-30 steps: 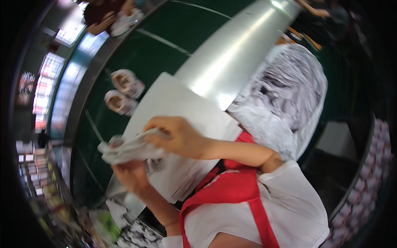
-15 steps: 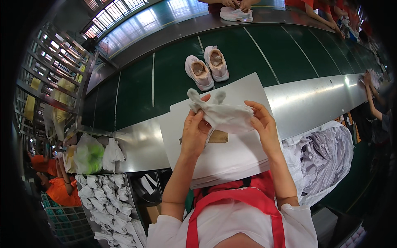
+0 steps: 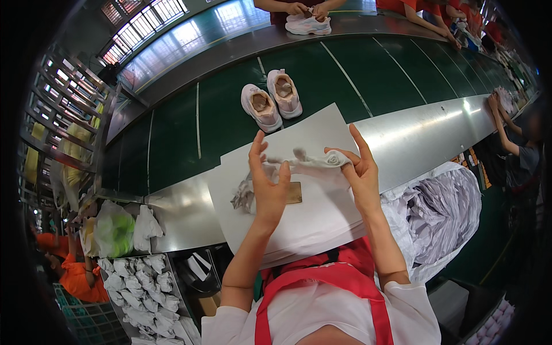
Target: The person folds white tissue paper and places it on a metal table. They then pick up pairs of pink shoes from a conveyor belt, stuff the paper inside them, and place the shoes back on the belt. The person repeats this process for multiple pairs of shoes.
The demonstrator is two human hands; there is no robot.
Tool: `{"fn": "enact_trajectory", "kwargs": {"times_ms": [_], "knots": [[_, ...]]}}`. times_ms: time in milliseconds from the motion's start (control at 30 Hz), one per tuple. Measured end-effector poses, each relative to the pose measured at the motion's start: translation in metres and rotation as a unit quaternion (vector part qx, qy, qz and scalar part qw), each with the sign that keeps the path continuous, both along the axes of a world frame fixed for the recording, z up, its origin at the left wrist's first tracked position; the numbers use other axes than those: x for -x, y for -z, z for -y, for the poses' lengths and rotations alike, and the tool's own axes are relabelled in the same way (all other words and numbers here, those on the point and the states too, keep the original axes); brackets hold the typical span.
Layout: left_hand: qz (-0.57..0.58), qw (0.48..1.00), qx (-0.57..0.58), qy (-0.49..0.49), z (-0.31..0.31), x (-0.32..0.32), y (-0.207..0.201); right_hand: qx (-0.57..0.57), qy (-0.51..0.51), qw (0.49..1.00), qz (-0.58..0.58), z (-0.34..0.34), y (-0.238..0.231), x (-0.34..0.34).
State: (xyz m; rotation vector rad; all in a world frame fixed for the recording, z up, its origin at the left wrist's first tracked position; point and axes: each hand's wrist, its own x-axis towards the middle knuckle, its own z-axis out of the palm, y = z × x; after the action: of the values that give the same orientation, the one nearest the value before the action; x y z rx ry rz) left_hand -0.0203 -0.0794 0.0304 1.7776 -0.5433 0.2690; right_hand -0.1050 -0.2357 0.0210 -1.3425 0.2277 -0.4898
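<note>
A limp white glove (image 3: 322, 160) with stubby fingers hangs over a stack of white sheets (image 3: 313, 221). My right hand (image 3: 361, 175) pinches its rolled end between thumb and fingers. My left hand (image 3: 268, 187) is spread at the glove's other end, its thumb raised; whether it touches the glove I cannot tell. A crumpled grey-white piece (image 3: 244, 195) shows beside my left hand, partly hidden by it. Between my hands, a small tan block (image 3: 294, 193) lies on the sheets. Past the stack, a pair of pale pink-white shoes (image 3: 286, 95) stands on the green conveyor belt (image 3: 224, 115).
A metal ledge (image 3: 185, 213) runs along the belt. To the right is a bag of crumpled grey-white paper (image 3: 440, 210); at lower left, a bin of white paper wads (image 3: 138, 282). A metal rack (image 3: 57, 132) stands left. Across the belt, a person handles another shoe (image 3: 309, 24).
My left hand has let go of the glove and spread its fingers. The glove has turned and bunched up toward my right hand. The whole view has shifted slightly.
</note>
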Motion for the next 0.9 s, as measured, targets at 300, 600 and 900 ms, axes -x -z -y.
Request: {"fn": "enact_trajectory", "kwargs": {"times_ms": [300, 600, 900], "knots": [[0.028, 0.987, -0.087, 0.129, 0.023, 0.016, 0.009, 0.08, 0.005, 0.996, -0.045, -0.006, -0.007, 0.001], [-0.094, 0.985, 0.05, 0.136, 0.011, -0.006, -0.009, 0.317, 0.116, 0.933, -0.121, 0.019, 0.001, 0.014], [-0.052, 0.975, -0.054, 0.207, 0.031, 0.023, -0.009, 0.022, 0.022, 0.997, -0.065, 0.016, 0.005, 0.003]]}}
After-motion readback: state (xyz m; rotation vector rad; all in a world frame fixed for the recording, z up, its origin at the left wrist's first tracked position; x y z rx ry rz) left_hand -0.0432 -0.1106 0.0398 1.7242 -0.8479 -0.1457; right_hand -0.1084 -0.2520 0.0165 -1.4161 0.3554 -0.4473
